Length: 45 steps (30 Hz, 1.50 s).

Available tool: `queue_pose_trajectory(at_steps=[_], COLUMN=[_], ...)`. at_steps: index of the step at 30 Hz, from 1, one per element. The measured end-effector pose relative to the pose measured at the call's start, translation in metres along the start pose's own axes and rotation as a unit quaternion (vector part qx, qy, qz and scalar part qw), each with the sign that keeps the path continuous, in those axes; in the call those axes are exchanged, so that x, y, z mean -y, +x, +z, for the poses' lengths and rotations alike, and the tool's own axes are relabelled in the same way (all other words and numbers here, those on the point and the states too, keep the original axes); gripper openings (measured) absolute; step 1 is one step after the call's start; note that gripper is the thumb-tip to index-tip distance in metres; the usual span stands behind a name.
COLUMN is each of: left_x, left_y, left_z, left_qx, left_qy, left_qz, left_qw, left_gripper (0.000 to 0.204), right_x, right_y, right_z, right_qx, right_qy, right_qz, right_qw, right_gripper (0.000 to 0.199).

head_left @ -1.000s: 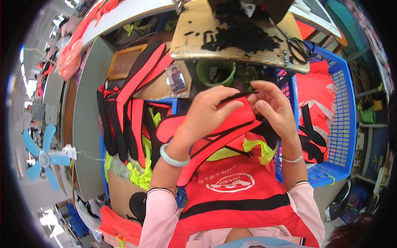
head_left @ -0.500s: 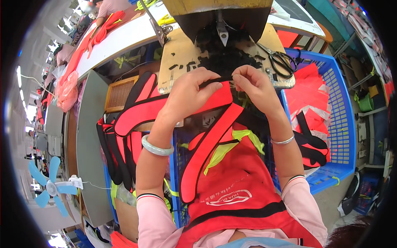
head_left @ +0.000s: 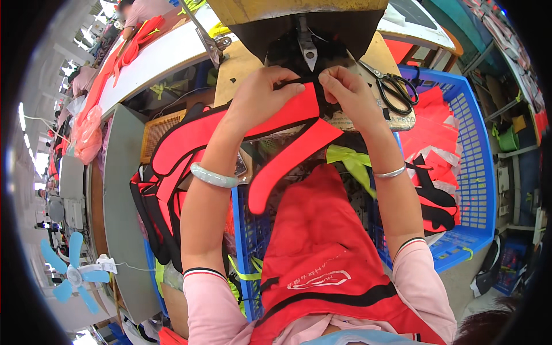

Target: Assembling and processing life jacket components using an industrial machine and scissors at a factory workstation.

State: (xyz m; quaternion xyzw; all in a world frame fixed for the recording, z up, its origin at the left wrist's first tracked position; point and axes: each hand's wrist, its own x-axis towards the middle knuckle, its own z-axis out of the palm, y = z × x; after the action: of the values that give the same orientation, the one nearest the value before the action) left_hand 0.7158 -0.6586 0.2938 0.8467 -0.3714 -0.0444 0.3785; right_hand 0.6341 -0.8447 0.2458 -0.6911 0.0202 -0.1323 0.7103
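Near the machine's pointed metal foot (head_left: 309,54), both my hands are at the upper edge of a curved red fabric piece (head_left: 198,138) with black edging. My left hand (head_left: 265,96) is closed on the fabric's edge, thumb on the red face. Close by, my right hand (head_left: 349,95) pinches the black edging at the corner; the fingertips hide most of what they grip. Another curved red strip (head_left: 287,164) hangs below, over the lap of my red apron (head_left: 322,230). Black-handled scissors (head_left: 395,92) lie on the machine table to the right.
The machine head (head_left: 299,14) overhangs the worn table (head_left: 233,72). A blue basket (head_left: 489,190) of red pieces stands on the right. More black-edged pieces (head_left: 155,207) hang at the left, by a grey panel (head_left: 118,201). Beyond is a fan (head_left: 75,273); a person (head_left: 141,14) works far left.
Both hands have moved slightly up toward the machine, with the red piece. The hanging red strip has swung up, its lower end now higher above the apron.
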Motion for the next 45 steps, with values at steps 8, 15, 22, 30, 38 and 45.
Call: queue_pose_trajectory(at_steps=[8, 15, 22, 30, 38, 45], left_x=[0.006, 0.012, 0.008, 0.002, -0.086, -0.086], left_y=[0.009, 0.015, 0.010, -0.016, -0.133, -0.183], left_z=[0.002, 0.003, 0.004, 0.002, 0.086, 0.088], left_qx=[0.001, -0.008, -0.022, -0.002, 0.210, -0.050], left_qy=[-0.014, -0.073, -0.109, -0.053, 0.499, 0.289], left_qz=[-0.023, -0.059, -0.070, -0.014, 0.139, 0.373], left_qw=[1.000, 0.996, 0.991, 0.998, 0.829, 0.880], left_gripper=[0.036, 0.039, 0.039, 0.033, 0.046, 0.013], right_x=[0.013, 0.002, -0.004, -0.002, 0.084, 0.106], right_y=[0.008, 0.022, 0.017, -0.003, -0.066, -0.103], right_z=[-0.002, -0.001, 0.002, -0.026, 0.050, 0.044], right_qx=[0.003, 0.004, 0.004, -0.173, 0.377, 0.236], right_qy=[-0.021, 0.131, 0.245, -0.310, -0.231, -0.258], right_qz=[0.027, 0.053, 0.062, -0.179, -0.090, -0.128], right_qw=[0.999, 0.990, 0.967, 0.917, 0.892, 0.928], right_gripper=[0.024, 0.018, 0.018, 0.031, 0.036, 0.011])
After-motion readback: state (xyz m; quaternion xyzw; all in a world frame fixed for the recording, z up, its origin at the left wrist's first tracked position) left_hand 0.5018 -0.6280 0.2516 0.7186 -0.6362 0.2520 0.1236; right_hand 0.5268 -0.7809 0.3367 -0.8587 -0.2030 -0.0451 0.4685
